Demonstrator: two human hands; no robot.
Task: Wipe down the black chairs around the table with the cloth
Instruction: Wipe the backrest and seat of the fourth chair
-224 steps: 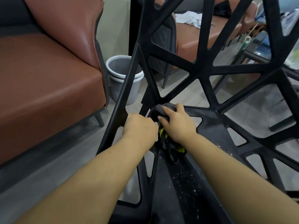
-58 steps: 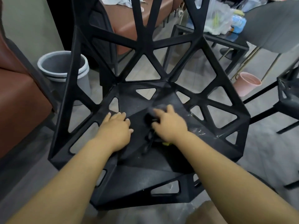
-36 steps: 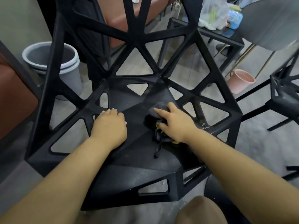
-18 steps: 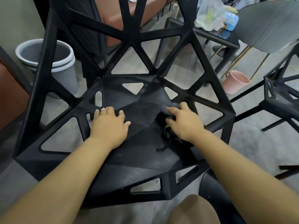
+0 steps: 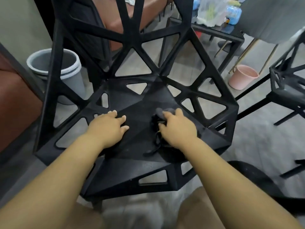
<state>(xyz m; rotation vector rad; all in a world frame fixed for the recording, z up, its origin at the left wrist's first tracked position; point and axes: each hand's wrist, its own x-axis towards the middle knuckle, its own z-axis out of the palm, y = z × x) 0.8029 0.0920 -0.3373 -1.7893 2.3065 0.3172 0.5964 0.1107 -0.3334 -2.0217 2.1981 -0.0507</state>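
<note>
A black lattice chair (image 5: 137,103) with triangular cut-outs fills the view, its seat facing me. My left hand (image 5: 107,128) lies flat on the left part of the seat, fingers spread. My right hand (image 5: 177,128) presses a dark grey cloth (image 5: 159,112) onto the right part of the seat, fingers curled over the bunched cloth. A dark strip of the cloth trails down toward the seat's front.
A grey bin (image 5: 54,66) stands on the floor left of the chair, beside a brown leather sofa (image 5: 14,100). A pink bucket (image 5: 242,76) sits at the right. A second black chair (image 5: 288,83) is at the right edge. A dark table (image 5: 214,30) carries plastic bags.
My right hand has slid the cloth a little across the right side of the seat. The left hand stays flat on the seat.
</note>
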